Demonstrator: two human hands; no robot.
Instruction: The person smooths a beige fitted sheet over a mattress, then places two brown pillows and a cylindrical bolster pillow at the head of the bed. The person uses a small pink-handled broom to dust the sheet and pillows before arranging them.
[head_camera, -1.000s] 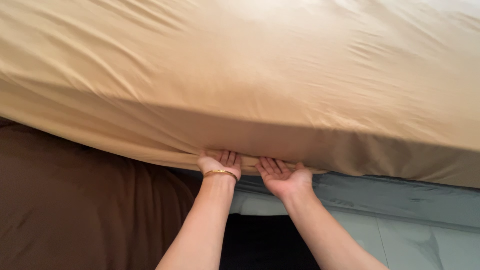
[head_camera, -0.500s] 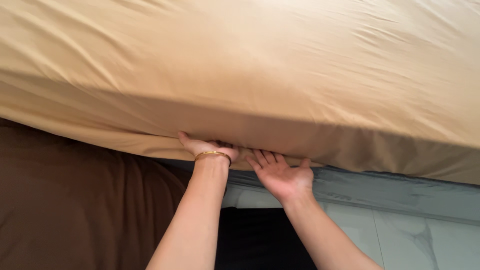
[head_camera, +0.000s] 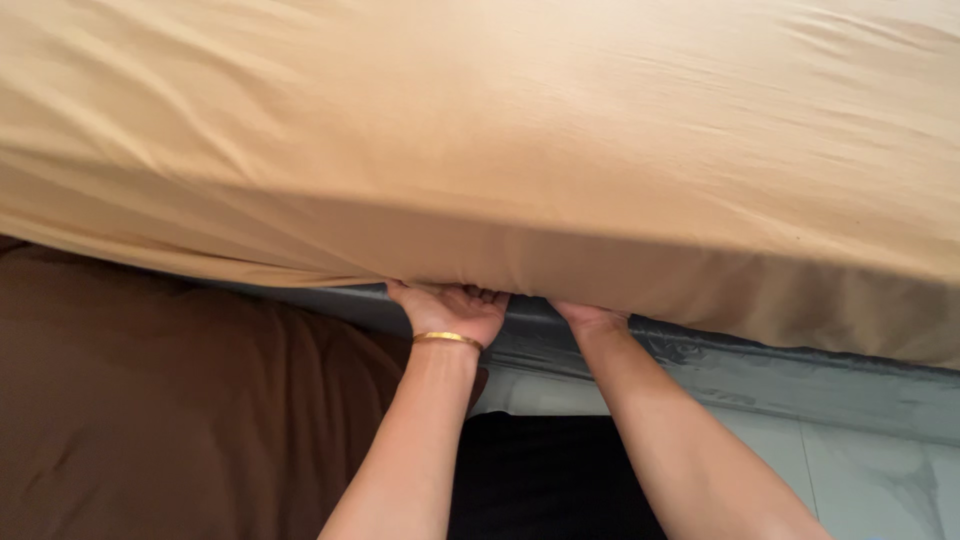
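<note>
Sheet: tan woven cloth, matt with a faint sheen, finely creased. Blanket: brown soft cloth, matt. Bracelet: polished gold-coloured metal; bed base: grey-blue cloth, slightly glossy; floor: smooth pale tile.

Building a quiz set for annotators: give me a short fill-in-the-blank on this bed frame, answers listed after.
1. Both hands are tucked under the lower edge of the tan ____ that covers the mattress.
2. The gold bangle sits on the wrist of the ____ hand.
3. The fabric heaped at the left of the view, beside the left hand, is ____ in colour.
4. Of the right hand, the ____ are hidden under the tan edge.

Missing words: sheet; left; brown; fingers
</note>
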